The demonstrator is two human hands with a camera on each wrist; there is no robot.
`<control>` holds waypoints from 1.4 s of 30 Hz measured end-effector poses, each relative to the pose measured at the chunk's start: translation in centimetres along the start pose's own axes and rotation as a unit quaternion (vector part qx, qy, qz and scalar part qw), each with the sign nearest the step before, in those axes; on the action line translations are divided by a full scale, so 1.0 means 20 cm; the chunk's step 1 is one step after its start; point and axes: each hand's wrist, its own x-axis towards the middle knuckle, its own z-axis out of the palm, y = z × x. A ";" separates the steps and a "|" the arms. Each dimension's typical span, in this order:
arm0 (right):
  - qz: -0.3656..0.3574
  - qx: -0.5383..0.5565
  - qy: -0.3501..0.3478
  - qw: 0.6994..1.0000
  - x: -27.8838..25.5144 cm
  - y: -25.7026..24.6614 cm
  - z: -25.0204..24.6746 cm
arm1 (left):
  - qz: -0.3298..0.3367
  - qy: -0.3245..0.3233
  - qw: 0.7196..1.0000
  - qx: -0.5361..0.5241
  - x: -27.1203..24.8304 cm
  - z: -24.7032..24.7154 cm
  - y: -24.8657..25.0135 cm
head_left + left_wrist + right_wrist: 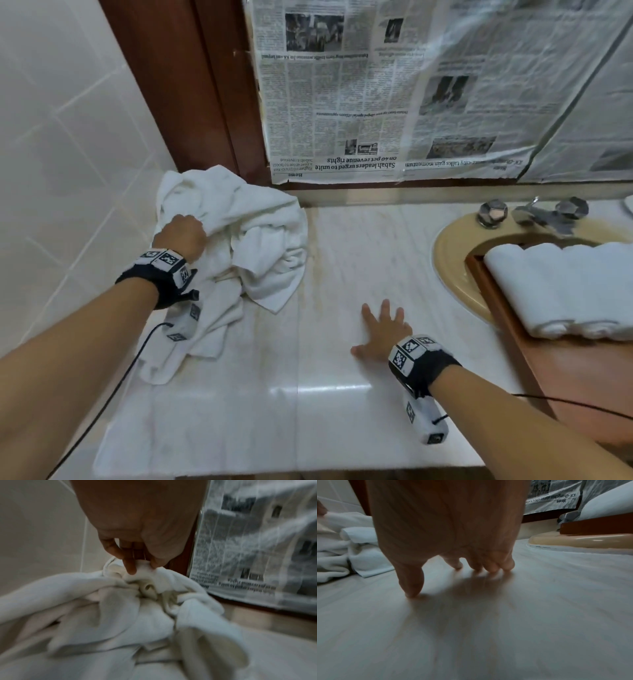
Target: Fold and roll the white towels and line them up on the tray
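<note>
A heap of crumpled white towels (253,240) lies at the back left of the marble counter (274,394). My left hand (181,233) grips a fold near the top of the heap; in the left wrist view my left hand (142,565) pinches the cloth (120,615) between finger and thumb. My right hand (383,329) lies flat on the bare counter with its fingers spread, holding nothing; the right wrist view shows its fingertips (491,568) touching the marble (505,628). At the right, rolled white towels (561,284) lie side by side on a wooden tray (496,301).
The tray sits over a beige sink (452,267) with chrome taps (534,214) behind it. Newspaper (394,85) covers the mirror at the back. A tiled wall (68,137) closes the left side. Cables run from both wrist cameras.
</note>
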 end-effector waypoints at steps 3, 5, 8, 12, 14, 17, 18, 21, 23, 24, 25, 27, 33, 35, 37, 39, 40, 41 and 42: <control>-0.006 0.043 -0.023 0.999 0.03 0.03 -0.08 | 0.016 0.011 0.991 -0.131 -0.08 -0.14 0.09; -0.023 0.065 -0.029 0.997 0.05 0.06 -0.17 | 0.022 -0.006 0.972 -0.235 -0.14 -0.21 0.14; -0.060 0.082 -0.033 0.994 0.03 0.06 -0.32 | 0.020 -0.001 0.930 -0.367 -0.24 -0.32 0.26; -0.146 0.212 0.051 0.965 -0.11 -0.02 -0.64 | 0.065 -0.017 0.881 -0.468 -0.39 -0.52 0.46; -0.214 0.300 0.117 0.922 -0.23 -0.09 -0.83 | 0.109 -0.035 0.873 -0.475 -0.44 -0.64 0.55; -0.320 0.339 0.212 0.859 -0.40 -0.18 -1.12 | 0.163 -0.049 0.857 -0.487 -0.46 -0.83 0.66; -0.342 0.344 0.231 0.843 -0.44 -0.21 -1.20 | 0.173 -0.048 0.852 -0.492 -0.46 -0.89 0.70; -0.396 0.367 0.230 0.809 -0.51 -0.24 -1.44 | 0.209 -0.019 0.843 -0.494 -0.46 -1.07 0.80; -0.426 0.369 0.204 0.800 -0.52 -0.22 -1.56 | 0.228 -0.016 0.833 -0.504 -0.45 -1.18 0.87; -0.436 0.355 0.202 0.802 -0.54 -0.21 -1.61 | 0.235 -0.020 0.828 -0.509 -0.44 -1.22 0.89; -0.441 0.341 0.211 0.803 -0.55 -0.20 -1.65 | 0.239 -0.024 0.823 -0.514 -0.44 -1.27 0.91; -0.446 0.339 0.227 0.797 -0.58 -0.16 -1.73 | 0.245 -0.032 0.811 -0.531 -0.43 -1.36 0.96; -0.404 0.392 0.259 0.785 -0.75 0.02 -1.97 | 0.269 -0.058 0.766 -0.582 -0.48 -1.58 1.17; -0.400 0.418 0.271 0.769 -0.78 0.09 -2.01 | 0.266 -0.062 0.753 -0.598 -0.50 -1.59 1.23; -0.392 0.418 0.283 0.769 -0.79 0.14 -2.01 | 0.262 -0.048 0.753 -0.601 -0.52 -1.57 1.30; -0.380 0.404 0.287 0.781 -0.78 0.18 -1.98 | 0.278 0.000 0.793 -0.542 -0.52 -1.51 1.36; -0.374 0.396 0.278 0.791 -0.76 0.20 -1.96 | 0.291 0.021 0.820 -0.492 -0.51 -1.47 1.37; -0.372 0.388 0.265 0.800 -0.75 0.22 -1.93 | 0.303 0.033 0.848 -0.433 -0.51 -1.43 1.38; -0.373 0.375 0.251 0.810 -0.73 0.24 -1.90 | 0.311 0.041 0.876 -0.366 -0.50 -1.38 1.37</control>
